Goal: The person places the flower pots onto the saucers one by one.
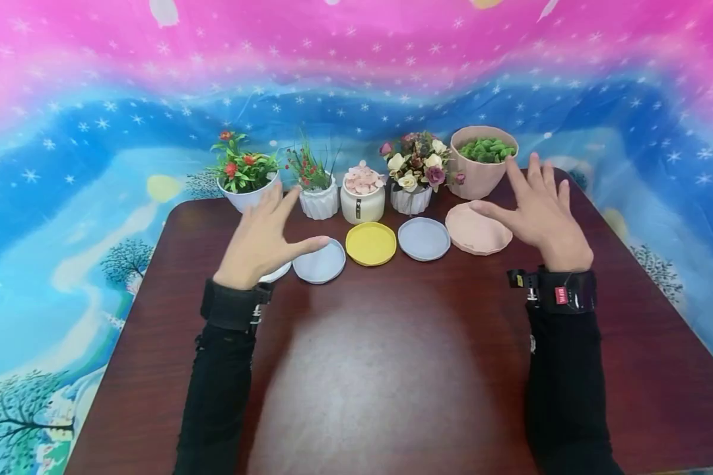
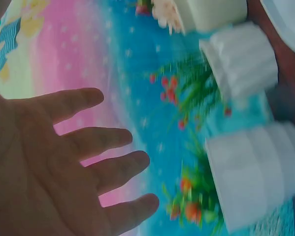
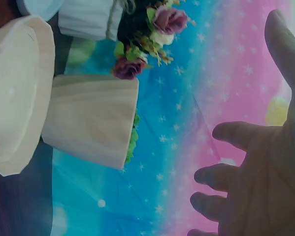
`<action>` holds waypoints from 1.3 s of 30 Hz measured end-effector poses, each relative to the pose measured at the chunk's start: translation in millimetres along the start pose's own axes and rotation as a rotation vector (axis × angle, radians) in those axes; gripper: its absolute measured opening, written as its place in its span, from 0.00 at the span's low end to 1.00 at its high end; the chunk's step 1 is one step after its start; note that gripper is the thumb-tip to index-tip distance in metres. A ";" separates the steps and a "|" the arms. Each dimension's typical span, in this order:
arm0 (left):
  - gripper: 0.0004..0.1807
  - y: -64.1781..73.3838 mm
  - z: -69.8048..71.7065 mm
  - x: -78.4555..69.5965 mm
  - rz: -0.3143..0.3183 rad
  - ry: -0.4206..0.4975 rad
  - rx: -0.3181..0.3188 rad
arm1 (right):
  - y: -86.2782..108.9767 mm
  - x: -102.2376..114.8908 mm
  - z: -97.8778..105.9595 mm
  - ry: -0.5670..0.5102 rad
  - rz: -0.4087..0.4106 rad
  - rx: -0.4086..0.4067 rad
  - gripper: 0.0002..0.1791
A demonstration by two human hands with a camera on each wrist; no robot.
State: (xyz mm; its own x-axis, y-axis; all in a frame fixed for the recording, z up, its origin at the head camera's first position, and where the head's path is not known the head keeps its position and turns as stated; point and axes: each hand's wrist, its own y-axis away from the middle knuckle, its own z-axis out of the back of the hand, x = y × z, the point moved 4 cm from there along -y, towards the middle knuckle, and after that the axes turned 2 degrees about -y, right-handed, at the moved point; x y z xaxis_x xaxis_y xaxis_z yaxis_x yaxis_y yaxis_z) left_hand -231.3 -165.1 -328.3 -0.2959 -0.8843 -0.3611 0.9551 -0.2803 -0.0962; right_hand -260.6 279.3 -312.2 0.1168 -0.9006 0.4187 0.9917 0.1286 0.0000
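My left hand (image 1: 263, 239), fingers spread and holding nothing, hovers by the white pot of red flowers (image 1: 248, 173) and hides part of a white saucer (image 1: 278, 272). A pale blue saucer (image 1: 319, 262) lies by its thumb. My right hand (image 1: 541, 214) is also spread and holds nothing, near the big pink pot (image 1: 478, 179) of green succulents and the pink saucer (image 1: 478, 239). Between the hands stand a ribbed white pot (image 1: 319, 201) with red-berried grass, a cream pot (image 1: 363, 206) of pink blossoms and a white pot (image 1: 412, 200) of roses.
A yellow saucer (image 1: 371, 244) and a grey-blue saucer (image 1: 424, 239) lie in the row before the pots. The dark wooden table (image 1: 368, 369) extends toward me. A printed pink and blue cloth (image 1: 356, 79) hangs behind and along both sides.
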 end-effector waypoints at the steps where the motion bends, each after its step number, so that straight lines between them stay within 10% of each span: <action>1: 0.65 -4.0 -3.9 -5.4 -0.022 0.009 0.003 | 0.4 -1.5 2.6 0.001 -0.003 -0.008 0.61; 22: 0.59 -78.8 -73.5 -109.2 -0.379 0.178 0.130 | 5.3 2.7 18.4 -0.040 0.001 -0.036 0.62; 39: 0.59 -127.7 -134.0 -161.8 -0.419 0.155 0.201 | 10.4 -1.3 15.3 -0.055 -0.007 -0.023 0.64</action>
State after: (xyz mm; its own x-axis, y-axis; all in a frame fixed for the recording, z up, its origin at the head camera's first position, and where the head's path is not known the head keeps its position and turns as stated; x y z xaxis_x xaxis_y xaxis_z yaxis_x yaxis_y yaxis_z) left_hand -303.2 63.8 -381.9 -0.6335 -0.6188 -0.4645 0.7282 -0.6798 -0.0874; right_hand -251.3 288.1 -298.8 0.1074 -0.8772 0.4680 0.9935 0.1122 -0.0177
